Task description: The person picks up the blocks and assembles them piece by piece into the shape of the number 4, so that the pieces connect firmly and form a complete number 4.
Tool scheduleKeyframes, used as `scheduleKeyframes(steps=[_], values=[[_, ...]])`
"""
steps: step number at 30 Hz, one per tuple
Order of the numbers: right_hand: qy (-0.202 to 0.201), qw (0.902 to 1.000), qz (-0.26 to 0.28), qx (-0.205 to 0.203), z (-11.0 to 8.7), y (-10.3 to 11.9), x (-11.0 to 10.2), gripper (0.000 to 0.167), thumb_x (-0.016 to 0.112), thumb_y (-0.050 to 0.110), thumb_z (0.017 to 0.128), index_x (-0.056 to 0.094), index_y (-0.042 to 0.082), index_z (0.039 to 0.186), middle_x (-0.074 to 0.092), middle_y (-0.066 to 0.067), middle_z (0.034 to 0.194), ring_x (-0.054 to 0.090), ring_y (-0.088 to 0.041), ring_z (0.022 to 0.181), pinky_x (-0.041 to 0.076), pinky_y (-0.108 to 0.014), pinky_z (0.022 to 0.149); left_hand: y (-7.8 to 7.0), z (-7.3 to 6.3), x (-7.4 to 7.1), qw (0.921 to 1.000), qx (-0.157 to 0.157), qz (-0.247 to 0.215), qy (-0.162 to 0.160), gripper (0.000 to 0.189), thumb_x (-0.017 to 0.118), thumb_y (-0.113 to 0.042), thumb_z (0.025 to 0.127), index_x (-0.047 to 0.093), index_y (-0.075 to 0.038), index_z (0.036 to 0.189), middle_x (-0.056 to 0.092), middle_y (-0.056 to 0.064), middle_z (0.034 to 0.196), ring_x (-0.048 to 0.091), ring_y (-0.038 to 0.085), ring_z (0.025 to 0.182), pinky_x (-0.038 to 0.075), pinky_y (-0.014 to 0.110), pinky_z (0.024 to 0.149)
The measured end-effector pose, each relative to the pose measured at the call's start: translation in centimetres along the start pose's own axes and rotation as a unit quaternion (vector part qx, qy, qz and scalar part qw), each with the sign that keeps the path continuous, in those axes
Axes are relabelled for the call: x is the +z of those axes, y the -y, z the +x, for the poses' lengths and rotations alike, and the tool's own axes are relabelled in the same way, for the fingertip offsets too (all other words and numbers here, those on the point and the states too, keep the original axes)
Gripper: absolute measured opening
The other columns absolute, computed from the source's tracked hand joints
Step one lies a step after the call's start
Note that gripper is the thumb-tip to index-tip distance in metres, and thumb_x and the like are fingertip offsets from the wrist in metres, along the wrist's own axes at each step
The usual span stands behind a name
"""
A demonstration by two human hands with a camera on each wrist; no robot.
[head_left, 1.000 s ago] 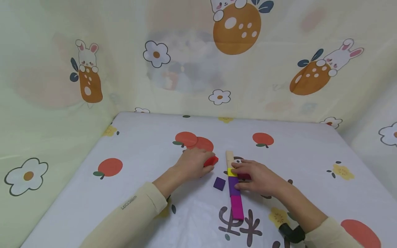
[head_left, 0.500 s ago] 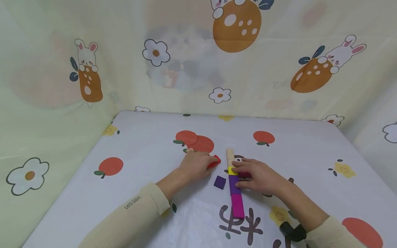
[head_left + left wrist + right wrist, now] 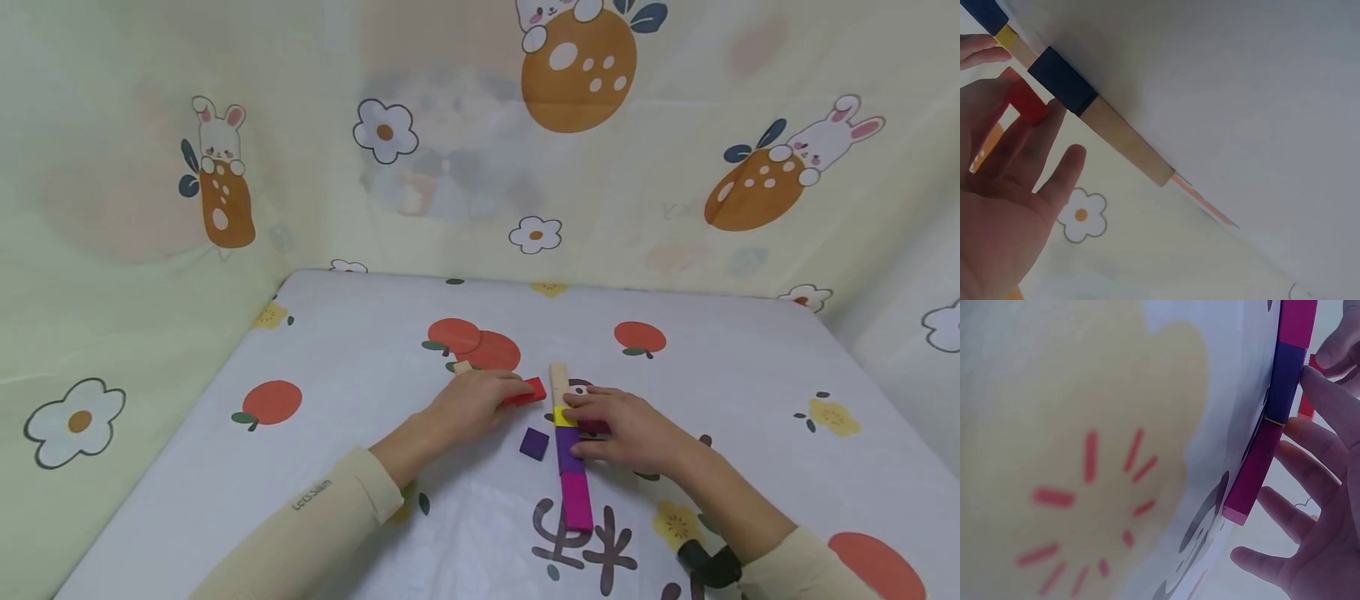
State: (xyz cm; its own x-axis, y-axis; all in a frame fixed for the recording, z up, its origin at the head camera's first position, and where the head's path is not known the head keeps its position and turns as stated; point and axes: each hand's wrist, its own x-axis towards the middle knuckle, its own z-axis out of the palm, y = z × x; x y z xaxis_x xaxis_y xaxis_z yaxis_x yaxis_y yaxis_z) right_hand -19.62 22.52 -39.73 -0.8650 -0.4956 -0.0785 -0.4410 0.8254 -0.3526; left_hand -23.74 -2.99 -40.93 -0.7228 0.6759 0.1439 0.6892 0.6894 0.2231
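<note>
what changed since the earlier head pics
The red block in the left hand has moved right, closer to the row of blocks, and a pale block beyond that hand has come into view. The right hand stays at the row; the loose purple block lies where it was.

Left hand (image 3: 468, 406) pinching, right hand (image 3: 633, 431) spread, forearms (image 3: 405, 457) angled inward

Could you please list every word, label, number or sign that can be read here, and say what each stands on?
"Let's S…im", on the left sleeve; its middle letters are too blurred to read.
Faint letters on the curtain: too pale to read.
Brown strokes on the tablecloth: possibly writing, but I cannot tell.
Blocks: no lettering visible.
</note>
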Motion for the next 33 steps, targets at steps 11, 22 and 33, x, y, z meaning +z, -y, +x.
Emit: scheduleKeyframes(steps=[11, 22, 33], values=[[-0.014, 0.9997, -0.004, -0.019, -0.07, -0.41, 0.38, 0.05, 0.082, 0.034, 0.088, 0.072, 0.01, 0.131, 0.06, -0.012, 0.15, 0.046, -0.047, 0.144, 0.039, -0.066, 0.113, -0.15, -0.73, 0.23, 0.998, 0.027, -0.042, 0.037, 0.037, 0.067, -0.012, 0.101, 0.069, -0.02, 0.137, 0.069, -0.001, 0.137, 0.061, 0.014, 0.133, 0.05, 0.028, 0.11], [-0.01, 0.9998, -0.003, -0.015, 0.13, -0.5, 0.25, 0.051, 0.081, 0.037, 0.088, 0.072, 0.012, 0.131, 0.059, -0.011, 0.151, 0.044, -0.047, 0.145, 0.04, -0.066, 0.112, -0.22, -0.6, 0.39, 0.9965, 0.034, -0.056, 0.052, 0.037, 0.064, -0.01, 0.102, 0.069, -0.02, 0.137, 0.069, -0.002, 0.137, 0.061, 0.013, 0.133, 0.048, 0.027, 0.111], [-0.007, 0.9997, 0.005, -0.023, 0.37, -0.82, -0.22, 0.05, 0.081, 0.036, 0.089, 0.073, 0.011, 0.131, 0.059, -0.011, 0.151, 0.044, -0.047, 0.145, 0.039, -0.068, 0.112, -0.81, -0.11, 0.45, 0.9948, 0.017, -0.076, 0.065, 0.034, 0.064, -0.014, 0.103, 0.07, -0.02, 0.136, 0.07, -0.003, 0.134, 0.062, 0.013, 0.13, 0.049, 0.026, 0.11]])
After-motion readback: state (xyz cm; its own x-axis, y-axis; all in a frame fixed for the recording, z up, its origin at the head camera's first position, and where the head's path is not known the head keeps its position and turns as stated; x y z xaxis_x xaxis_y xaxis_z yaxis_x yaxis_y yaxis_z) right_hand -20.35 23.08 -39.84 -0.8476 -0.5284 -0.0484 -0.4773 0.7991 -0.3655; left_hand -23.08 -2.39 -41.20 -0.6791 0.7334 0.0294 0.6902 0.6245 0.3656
